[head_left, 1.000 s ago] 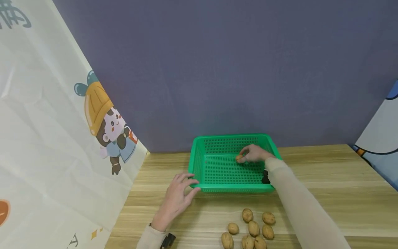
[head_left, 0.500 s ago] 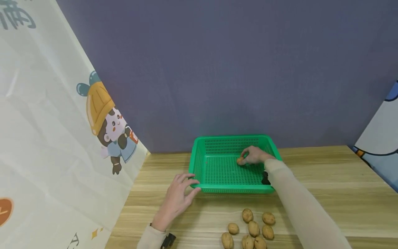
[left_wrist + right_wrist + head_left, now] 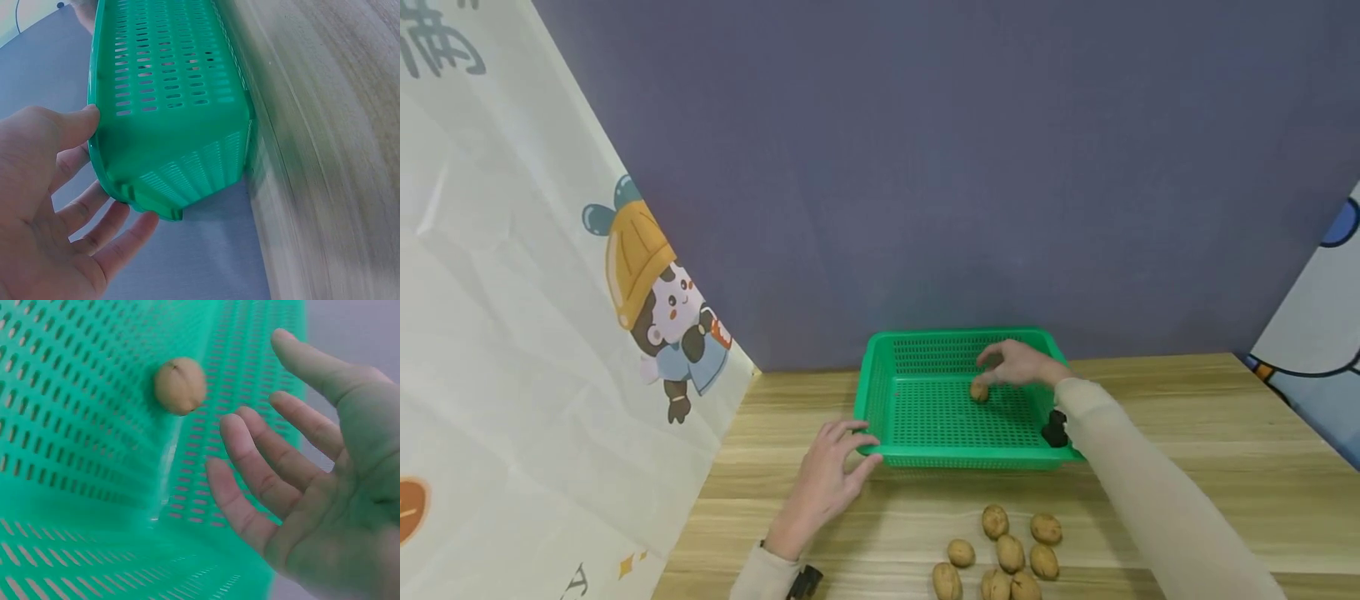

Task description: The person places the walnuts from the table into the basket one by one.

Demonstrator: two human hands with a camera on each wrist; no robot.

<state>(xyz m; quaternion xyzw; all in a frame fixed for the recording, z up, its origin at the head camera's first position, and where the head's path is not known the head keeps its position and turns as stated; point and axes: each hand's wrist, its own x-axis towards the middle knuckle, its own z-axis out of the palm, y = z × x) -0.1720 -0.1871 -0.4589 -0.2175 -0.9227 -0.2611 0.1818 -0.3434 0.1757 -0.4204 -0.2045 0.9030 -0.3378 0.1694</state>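
Observation:
Inside the green plastic basket, a single walnut rests on the slotted floor. My right hand is over the basket, its fingers spread and apart from that walnut in the right wrist view. At the basket's front left corner, my left hand holds the rim. The left wrist view has the thumb on the outer face of the rim, with the other fingers bent around the corner behind it.
Several walnuts lie in a loose group on the wooden table in front of the basket. A dark purple backdrop rises behind it, and a white printed sheet hangs at the left.
My right hand has let go of the walnut and lifted slightly up and right, leaving the nut on the basket floor. The left hand has stayed at the rim.

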